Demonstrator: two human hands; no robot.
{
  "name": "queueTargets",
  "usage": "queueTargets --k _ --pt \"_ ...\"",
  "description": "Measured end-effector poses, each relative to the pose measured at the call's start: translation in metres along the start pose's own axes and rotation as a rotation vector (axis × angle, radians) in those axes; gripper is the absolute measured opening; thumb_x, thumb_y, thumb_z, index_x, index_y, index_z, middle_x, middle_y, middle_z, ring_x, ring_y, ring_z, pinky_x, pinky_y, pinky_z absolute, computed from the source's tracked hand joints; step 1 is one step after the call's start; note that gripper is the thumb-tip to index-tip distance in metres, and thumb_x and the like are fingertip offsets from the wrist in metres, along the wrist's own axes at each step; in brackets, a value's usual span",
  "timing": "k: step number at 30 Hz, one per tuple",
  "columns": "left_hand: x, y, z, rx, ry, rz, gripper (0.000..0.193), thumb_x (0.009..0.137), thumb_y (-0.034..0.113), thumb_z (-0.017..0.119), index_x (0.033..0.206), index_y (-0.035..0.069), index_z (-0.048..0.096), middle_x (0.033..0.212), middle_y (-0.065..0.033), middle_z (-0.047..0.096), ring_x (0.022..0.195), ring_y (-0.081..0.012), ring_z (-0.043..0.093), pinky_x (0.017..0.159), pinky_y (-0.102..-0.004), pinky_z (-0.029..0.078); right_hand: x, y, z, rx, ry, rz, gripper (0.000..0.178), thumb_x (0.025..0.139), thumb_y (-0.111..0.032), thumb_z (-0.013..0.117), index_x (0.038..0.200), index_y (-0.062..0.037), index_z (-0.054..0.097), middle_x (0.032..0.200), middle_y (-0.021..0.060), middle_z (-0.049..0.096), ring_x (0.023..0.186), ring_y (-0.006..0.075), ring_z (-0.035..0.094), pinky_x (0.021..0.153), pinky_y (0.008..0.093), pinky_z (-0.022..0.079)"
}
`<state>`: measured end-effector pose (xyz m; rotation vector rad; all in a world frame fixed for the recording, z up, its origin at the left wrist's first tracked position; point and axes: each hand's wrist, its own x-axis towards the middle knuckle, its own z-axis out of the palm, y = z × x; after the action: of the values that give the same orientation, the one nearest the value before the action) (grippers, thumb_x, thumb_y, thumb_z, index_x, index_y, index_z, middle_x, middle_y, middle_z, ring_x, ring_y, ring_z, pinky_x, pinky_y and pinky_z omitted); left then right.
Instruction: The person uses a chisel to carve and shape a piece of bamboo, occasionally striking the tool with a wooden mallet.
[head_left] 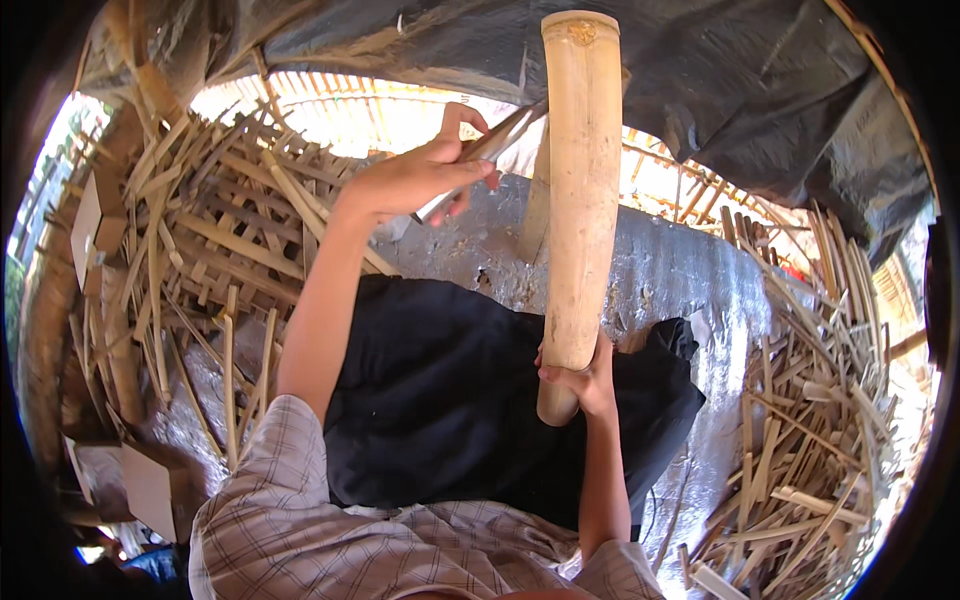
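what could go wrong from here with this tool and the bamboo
The left hand holds the metal tool with some fingers lifted off, so it might slip or twist.

The bamboo piece is gripped near its lower end by the right hand, so its long upper part could tip or swing.

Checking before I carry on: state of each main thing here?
Left hand: gripping the metal tool.
Metal tool: held slanted; contact with the bamboo pole unclear.
Right hand: gripping the pole's lower end.
Bamboo pole: unsplit on its visible side.
Bamboo strips at right: loosely heaped.
Black sheet: creased.
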<state>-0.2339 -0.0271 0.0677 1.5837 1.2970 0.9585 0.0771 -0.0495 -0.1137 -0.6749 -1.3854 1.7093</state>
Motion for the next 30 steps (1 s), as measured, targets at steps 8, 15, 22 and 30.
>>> queueTargets --k 8,15,22,30 --pt "0.069 0.040 -0.033 0.837 0.018 -0.265 0.078 0.088 0.013 0.068 0.156 0.010 0.031 0.106 -0.0158 0.069 0.063 -0.0182 0.063 0.051 -0.0332 0.052 -0.012 -0.018 -0.006 0.052 0.077 -0.075 0.058 0.053 0.000 0.076 0.109 0.0037 0.058 0.084 0.0132 0.066 0.074 0.0246 0.068 0.069 0.0377 0.057" --pt "0.114 0.026 -0.073 0.924 -0.010 -0.161 0.080 0.090 0.014 0.070 0.158 0.011 0.029 0.102 -0.0159 0.069 0.062 -0.0199 0.067 0.051 -0.0338 0.054 -0.020 -0.022 -0.023 0.172 0.103 -0.113 0.053 0.064 0.005 0.076 0.113 0.0040 0.056 0.090 0.0126 0.068 0.080 0.0260 0.072 0.075 0.0395 0.060" --pt "0.116 -0.006 -0.092 1.174 0.064 0.147 0.052 0.093 0.029 0.071 0.133 0.002 0.051 0.086 -0.0136 0.067 0.066 -0.0249 0.065 0.059 -0.0406 0.053 -0.033 -0.023 -0.018 0.262 0.127 -0.048 0.050 0.067 -0.001 0.077 0.112 0.0047 0.056 0.092 0.0144 0.068 0.076 0.0289 0.072 0.072 0.0412 0.060" --pt "0.078 0.008 -0.080 1.084 0.079 -0.129 0.053 0.095 0.042 0.067 0.122 -0.001 0.052 0.087 -0.0142 0.065 0.067 -0.0238 0.065 0.055 -0.0385 0.050 -0.028 -0.088 0.018 0.174 0.123 -0.209 0.050 0.066 -0.005 0.076 0.110 0.0068 0.056 0.086 0.0163 0.067 0.069 0.0273 0.068 0.065 0.0399 0.057"
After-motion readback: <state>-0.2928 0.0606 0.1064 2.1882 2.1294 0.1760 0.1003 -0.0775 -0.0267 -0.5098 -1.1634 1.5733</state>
